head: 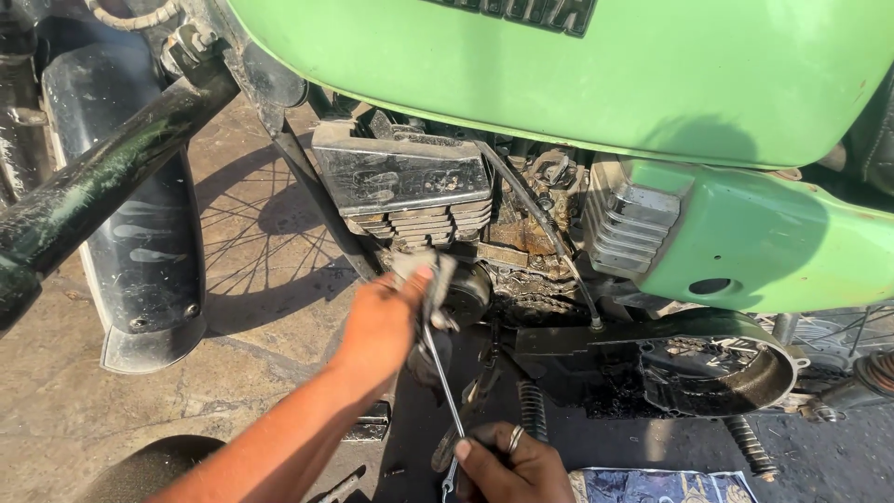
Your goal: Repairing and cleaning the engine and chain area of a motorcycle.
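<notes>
A person's left hand (pixel 380 321) presses a grey rag (pixel 424 270) against the front of a motorcycle's engine, fingers closed around the cloth, just below the finned cylinder head (pixel 405 186). The right hand (pixel 507 466), a ring on one finger, sits at the bottom edge of the view with its fingers curled around the lower end of a long, thin metal rod tool (pixel 445 382), which slants up to meet the left hand and the rag. Whether the rod's tip is seated on a fastener cannot be told, since the rag and fingers hide it.

Beside the hands, the open crankcase (pixel 717 368) shows its dark, oily round cavity with the side cover off, and a black cable (pixel 549 242) drops from under the green fuel tank (pixel 577 74) to the case. A green side panel (pixel 764 242) sits behind the engine, and a foot peg (pixel 750 445) juts out low. The spoked front wheel (pixel 251 233) and black mudguard (pixel 140 233) stand to the left on the concrete floor (pixel 74 410).

Done well, this calls for the rag hand to steady the tool's hidden end squarely on its seat while the lower hand turns in line with the shaft, as oily metal invites slipping.
</notes>
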